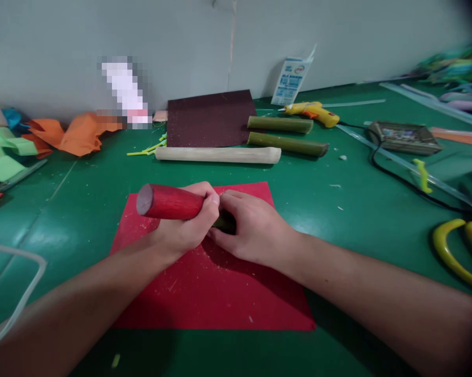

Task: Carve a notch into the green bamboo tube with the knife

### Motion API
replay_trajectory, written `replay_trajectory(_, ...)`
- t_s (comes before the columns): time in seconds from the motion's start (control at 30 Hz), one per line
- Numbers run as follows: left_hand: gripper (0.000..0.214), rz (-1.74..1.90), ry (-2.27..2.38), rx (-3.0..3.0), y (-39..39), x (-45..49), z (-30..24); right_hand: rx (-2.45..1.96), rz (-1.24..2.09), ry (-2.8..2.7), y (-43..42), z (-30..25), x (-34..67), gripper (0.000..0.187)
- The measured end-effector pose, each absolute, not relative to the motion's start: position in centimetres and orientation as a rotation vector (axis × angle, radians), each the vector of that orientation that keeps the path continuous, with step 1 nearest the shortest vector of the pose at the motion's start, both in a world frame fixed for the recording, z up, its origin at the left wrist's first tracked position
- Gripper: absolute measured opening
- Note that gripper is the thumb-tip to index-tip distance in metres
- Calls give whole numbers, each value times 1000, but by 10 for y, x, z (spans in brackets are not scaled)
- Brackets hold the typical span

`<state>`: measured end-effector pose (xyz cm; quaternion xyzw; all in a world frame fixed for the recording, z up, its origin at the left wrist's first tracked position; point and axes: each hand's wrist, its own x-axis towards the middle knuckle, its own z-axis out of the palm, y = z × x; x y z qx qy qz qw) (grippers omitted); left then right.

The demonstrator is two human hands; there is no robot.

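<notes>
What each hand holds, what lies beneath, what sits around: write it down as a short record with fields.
Left hand: gripping a red handle; its lower end is hidden
Right hand: around a dark green piece, mostly hidden
Beneath: red sheet with small shavings, on a green table
Beyond the sheet: pale stick, two bamboo pieces, dark sheet
Toward the right: yellow glue gun; yellow-handled scissors, partly out of frame
</notes>
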<state>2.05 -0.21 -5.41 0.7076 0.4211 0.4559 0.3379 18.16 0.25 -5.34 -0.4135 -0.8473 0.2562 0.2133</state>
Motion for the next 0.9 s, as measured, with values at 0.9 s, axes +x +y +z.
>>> replay_trajectory(0.9,30,972,1255,1890,-4,23,-42,-1145,776,-2369,4,-53,187,18)
